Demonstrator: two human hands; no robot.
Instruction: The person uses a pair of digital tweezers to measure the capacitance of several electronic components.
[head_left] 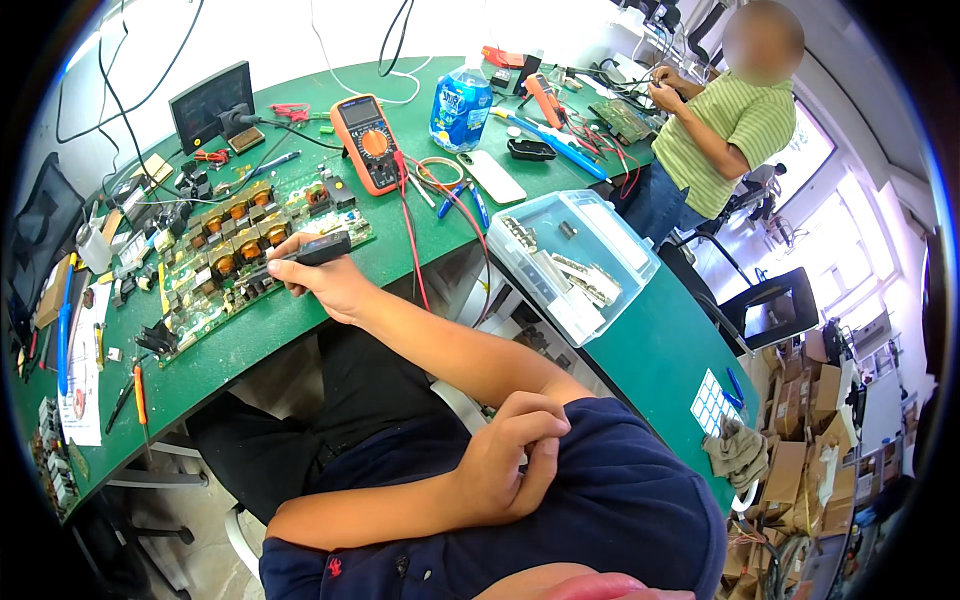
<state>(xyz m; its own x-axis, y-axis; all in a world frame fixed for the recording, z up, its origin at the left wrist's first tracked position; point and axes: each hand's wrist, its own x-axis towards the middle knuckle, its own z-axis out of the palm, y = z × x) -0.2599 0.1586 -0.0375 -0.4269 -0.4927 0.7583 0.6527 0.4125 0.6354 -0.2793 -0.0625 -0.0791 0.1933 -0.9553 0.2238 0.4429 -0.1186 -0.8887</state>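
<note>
My right hand point(325, 281) reaches over the near edge of a large green circuit board point(210, 318) with copper coils and many components. Its fingers are closed round a black, thick-handled tool point(326, 247); the tool's exact kind and tip do not show clearly. My left hand point(512, 455) rests in front of my dark blue shirt, its fingers curled in and nothing visible in them. Beyond the board stands an orange multimeter point(371, 145) with red leads running off the table edge.
A clear plastic box point(610, 225) with metal parts sits right of the board. A blue-labelled bottle point(462, 108), a white phone point(492, 177) and a small monitor point(211, 105) stand farther back. An orange-handled screwdriver point(139, 398) lies at the left edge. Another person point(730, 130) handles cables at right.
</note>
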